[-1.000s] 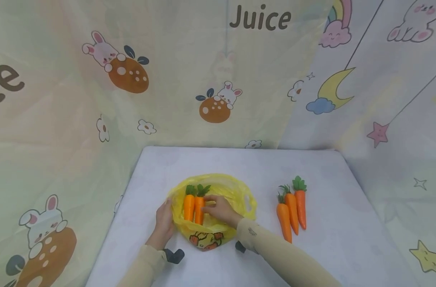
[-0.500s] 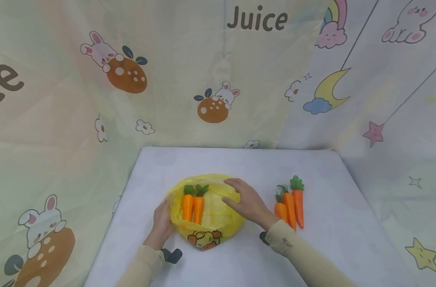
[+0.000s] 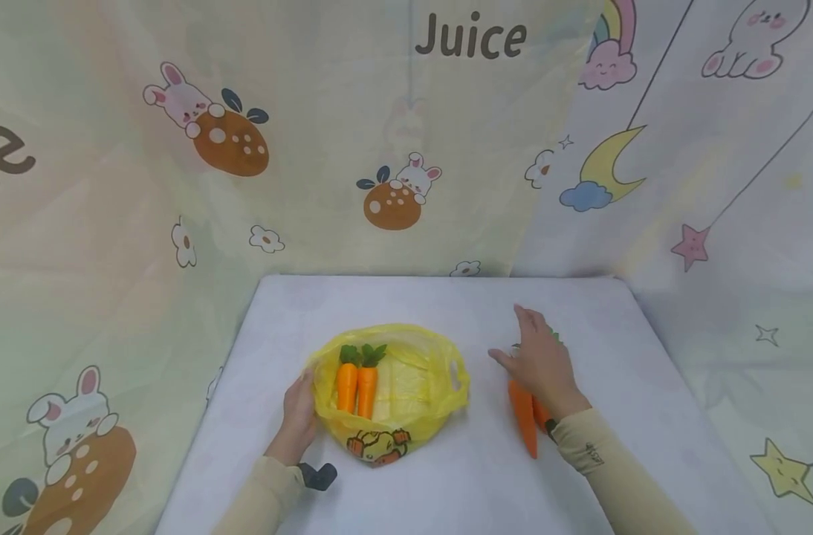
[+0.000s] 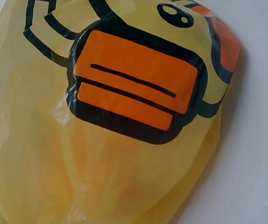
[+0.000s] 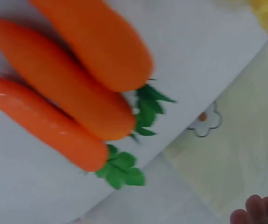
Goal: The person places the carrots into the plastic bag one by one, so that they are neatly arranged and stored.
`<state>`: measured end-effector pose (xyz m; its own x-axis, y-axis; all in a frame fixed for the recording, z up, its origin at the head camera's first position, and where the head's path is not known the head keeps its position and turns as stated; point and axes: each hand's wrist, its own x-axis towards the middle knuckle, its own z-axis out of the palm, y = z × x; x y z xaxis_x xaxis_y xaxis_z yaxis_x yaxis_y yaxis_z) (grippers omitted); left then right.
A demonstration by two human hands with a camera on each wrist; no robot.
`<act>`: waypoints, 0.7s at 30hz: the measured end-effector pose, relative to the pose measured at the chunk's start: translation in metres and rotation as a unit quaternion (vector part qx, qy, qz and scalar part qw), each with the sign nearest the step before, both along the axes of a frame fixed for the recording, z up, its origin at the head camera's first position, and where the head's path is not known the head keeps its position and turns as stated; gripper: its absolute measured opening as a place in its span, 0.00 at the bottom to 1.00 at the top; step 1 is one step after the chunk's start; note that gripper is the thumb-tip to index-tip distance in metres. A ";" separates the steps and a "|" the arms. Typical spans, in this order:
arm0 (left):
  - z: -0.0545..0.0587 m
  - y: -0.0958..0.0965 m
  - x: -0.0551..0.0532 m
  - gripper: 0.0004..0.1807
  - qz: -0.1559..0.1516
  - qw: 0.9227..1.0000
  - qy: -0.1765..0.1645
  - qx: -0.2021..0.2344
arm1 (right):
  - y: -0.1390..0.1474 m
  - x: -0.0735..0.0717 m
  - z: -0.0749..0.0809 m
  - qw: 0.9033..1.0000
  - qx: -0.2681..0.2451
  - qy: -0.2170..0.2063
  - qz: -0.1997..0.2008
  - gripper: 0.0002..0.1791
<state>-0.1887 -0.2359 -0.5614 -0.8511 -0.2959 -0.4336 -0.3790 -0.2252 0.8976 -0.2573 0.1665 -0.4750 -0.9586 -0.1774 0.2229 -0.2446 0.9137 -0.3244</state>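
Observation:
A yellow plastic bag (image 3: 413,427) with a printed duck lies with its mouth spread; the left wrist view shows the bag's duck print (image 4: 138,88) close up. Two orange carrots (image 3: 366,390) with green tops lie side by side inside it. My left hand (image 3: 299,412) grips the bag's left rim, fingers partly hidden. My right hand (image 3: 543,368), thumb and fingers spread, hovers over three more carrots (image 3: 523,420) and partly covers them. In the right wrist view those carrots (image 5: 61,84) lie in a row, and some fingertips (image 5: 257,212) show at the corner, apart from them.
Everything lies on a white-covered table (image 3: 447,490). Behind and at both sides hangs a curtain (image 3: 326,134) printed with rabbits, stars and a moon. The bag's handle loop (image 3: 458,375) lies at its right side, toward the loose carrots.
My right hand has let go of the right carrot in the bag, come out, and moved right to the loose carrots. My left hand stays at the bag's rim.

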 end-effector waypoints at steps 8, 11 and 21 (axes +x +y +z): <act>0.002 0.002 0.000 0.36 -0.001 1.000 -0.006 -0.005 | 0.026 0.002 -0.022 0.985 -0.007 -0.162 -0.052 0.63; 0.002 0.002 0.000 0.37 -0.001 1.000 -0.008 -0.005 | 0.027 0.006 -0.027 0.973 -0.015 -0.216 -0.073 0.59; 0.001 0.002 0.002 0.36 0.000 1.000 -0.009 0.000 | 0.027 0.007 -0.056 0.963 -0.010 -0.254 -0.091 0.31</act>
<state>-0.1870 -0.2341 -0.5607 -0.8431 -0.2964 -0.4486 -0.3947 -0.2253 0.8908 -0.2500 0.1930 -0.5307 -0.9596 0.0031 -0.2813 0.1139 0.9186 -0.3785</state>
